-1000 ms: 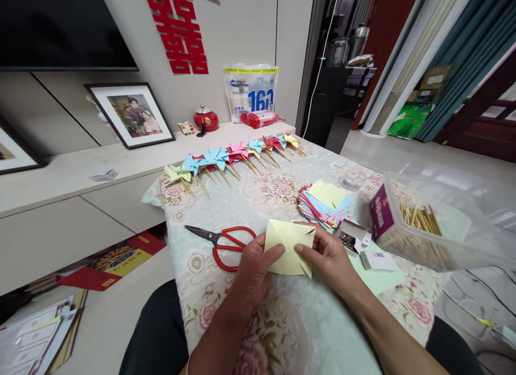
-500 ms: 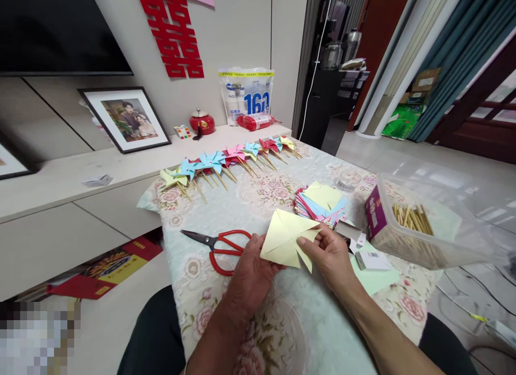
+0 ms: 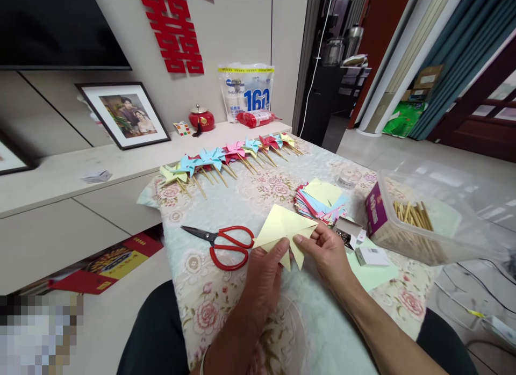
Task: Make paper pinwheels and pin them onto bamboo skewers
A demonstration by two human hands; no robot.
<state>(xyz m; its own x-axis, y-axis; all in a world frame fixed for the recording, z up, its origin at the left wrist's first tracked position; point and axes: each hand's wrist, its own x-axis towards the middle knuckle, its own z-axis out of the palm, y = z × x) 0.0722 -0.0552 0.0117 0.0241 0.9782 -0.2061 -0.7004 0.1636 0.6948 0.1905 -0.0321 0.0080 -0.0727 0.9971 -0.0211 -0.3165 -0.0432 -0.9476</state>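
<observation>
A pale yellow paper square with slits cut in from its corners is held between my two hands above the table. My left hand pinches its lower left part, thumb on top near the middle. With thumb and fingers my right hand grips the right side, where the cut flaps hang down. Red-handled scissors lie left of my left hand, blades pointing left. Past my right hand rests a stack of coloured paper squares, yellow on top. A small opened box of tiny metal pieces sits beside that hand.
Several finished paper pinwheels on sticks line the table's far edge. A clear plastic tub of short sticks stands at the right. Near it are a small white box and a round clear container. Flowered cloth covers the table.
My left thumb has come up over the paper and now presses near its centre. The paper has turned slightly, with two cut flaps hanging toward me. The scissors have not moved.
</observation>
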